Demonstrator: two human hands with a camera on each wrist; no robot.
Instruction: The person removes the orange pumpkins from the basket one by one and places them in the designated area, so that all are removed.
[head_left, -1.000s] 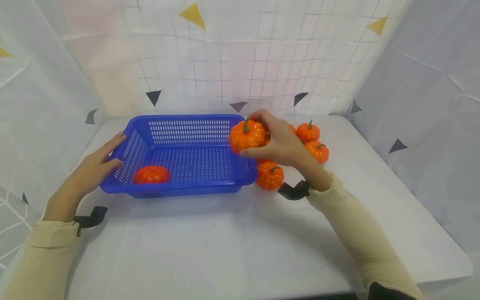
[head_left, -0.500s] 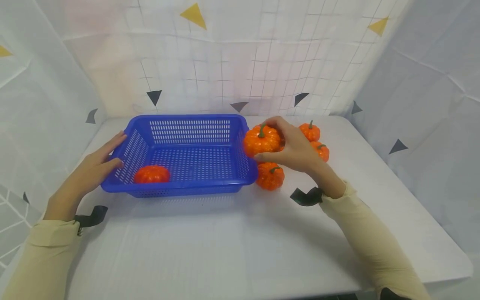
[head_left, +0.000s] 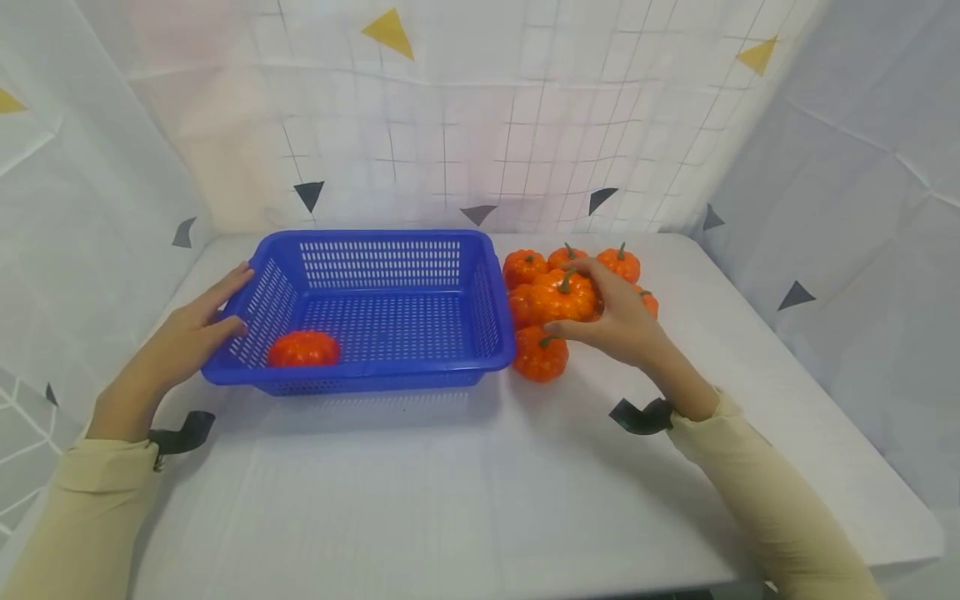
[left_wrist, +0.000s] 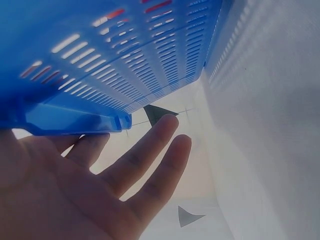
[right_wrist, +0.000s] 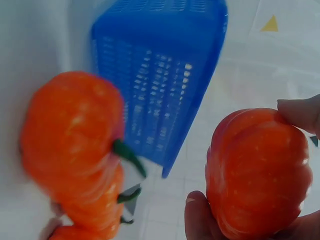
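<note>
A small orange pumpkin (head_left: 564, 297) with a green stem is held between the thumb and fingers of my right hand (head_left: 624, 317). It overlaps the group of pumpkins to the right of the basket in the head view. The right wrist view has the held pumpkin (right_wrist: 257, 172) from below, apart from the others. My left hand (head_left: 183, 333) rests at the left rim of a blue plastic basket (head_left: 375, 367). In the left wrist view two straight fingers (left_wrist: 145, 155) extend below that rim. A redder pumpkin (head_left: 303, 348) lies inside the basket, in its front left corner.
Several more orange pumpkins sit on the white table (head_left: 360, 492) right of the basket, among them a front one (head_left: 542, 354) close to its corner and a back one (head_left: 618, 263). White sheeting (head_left: 450, 108) with triangle marks stands behind and at both sides.
My right hand has carried the pumpkin rightward and down from the basket's right rim to over the pumpkin group. The left hand and basket have stayed put.
</note>
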